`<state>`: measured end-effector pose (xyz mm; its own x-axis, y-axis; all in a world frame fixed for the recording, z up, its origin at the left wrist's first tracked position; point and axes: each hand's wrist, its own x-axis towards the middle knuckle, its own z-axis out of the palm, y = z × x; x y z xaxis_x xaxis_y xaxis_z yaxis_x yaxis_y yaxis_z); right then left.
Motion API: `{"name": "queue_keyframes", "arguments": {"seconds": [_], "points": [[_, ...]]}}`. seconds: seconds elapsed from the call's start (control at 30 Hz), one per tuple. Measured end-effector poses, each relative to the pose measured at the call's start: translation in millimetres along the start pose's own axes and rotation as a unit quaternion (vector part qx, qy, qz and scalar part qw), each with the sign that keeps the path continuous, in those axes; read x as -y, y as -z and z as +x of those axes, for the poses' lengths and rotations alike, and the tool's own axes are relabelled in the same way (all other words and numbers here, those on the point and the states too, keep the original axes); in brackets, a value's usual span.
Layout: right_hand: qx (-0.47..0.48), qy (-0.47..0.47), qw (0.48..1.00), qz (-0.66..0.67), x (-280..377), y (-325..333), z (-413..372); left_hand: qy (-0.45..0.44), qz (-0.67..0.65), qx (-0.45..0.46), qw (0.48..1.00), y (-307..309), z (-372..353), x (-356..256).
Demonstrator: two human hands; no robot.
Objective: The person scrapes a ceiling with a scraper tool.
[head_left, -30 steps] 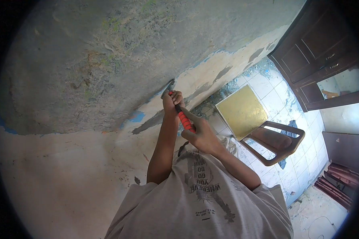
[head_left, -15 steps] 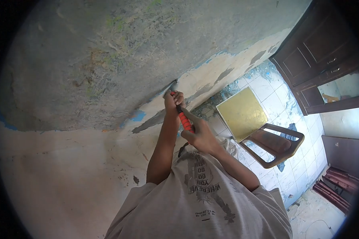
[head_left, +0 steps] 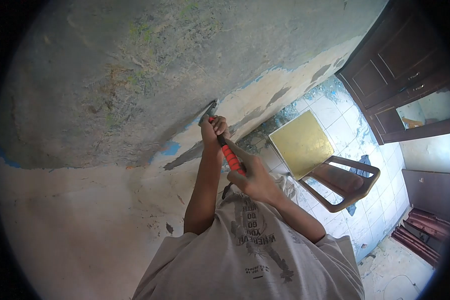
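A wall scraper (head_left: 232,158) with a red and black handle is held in both hands. My left hand (head_left: 213,129) wraps round the upper handle, close behind the metal blade. Lower down, my right hand (head_left: 255,179) grips the red end of the handle. The blade's edge meets the wall (head_left: 135,105), at the border between rough grey plaster and remaining pale paint. Just left of my left hand, a blue paint patch (head_left: 171,148) shows on the wall. My fingers partly hide the handle.
A chair (head_left: 302,145) with a yellowish seat stands to the right on the tiled floor (head_left: 352,225). Paint flakes lie along the wall's foot. Beyond are a dark wooden cabinet (head_left: 385,75) and a maroon folded item (head_left: 420,235).
Both hands and the scraper have shifted slightly left. The blade is tilted differently against the wall. Both hands have kept their grip.
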<state>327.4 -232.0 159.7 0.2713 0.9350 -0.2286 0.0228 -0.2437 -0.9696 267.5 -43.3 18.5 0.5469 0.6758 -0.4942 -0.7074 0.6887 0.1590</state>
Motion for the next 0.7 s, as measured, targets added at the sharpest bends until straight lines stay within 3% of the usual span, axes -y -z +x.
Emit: {"name": "queue_keyframes", "arguments": {"seconds": [0.13,0.4,0.53,0.7], "points": [[-0.010,0.016,0.999,-0.027,-17.5,-9.7,9.1,0.030,0.024,-0.013,0.999,25.1,19.7,-3.8],[-0.015,-0.021,1.000,-0.009,6.5,-13.5,-2.3,0.021,0.001,0.001,1.000,-2.1,0.5,-8.2],[-0.051,-0.040,0.998,0.008,-31.6,-25.1,27.6,0.027,0.019,-0.082,0.996,52.1,46.3,-0.4],[-0.064,-0.051,0.995,-0.050,6.2,-38.0,-5.8,0.049,-0.033,-0.009,0.998,24.5,1.4,-14.4]]}}
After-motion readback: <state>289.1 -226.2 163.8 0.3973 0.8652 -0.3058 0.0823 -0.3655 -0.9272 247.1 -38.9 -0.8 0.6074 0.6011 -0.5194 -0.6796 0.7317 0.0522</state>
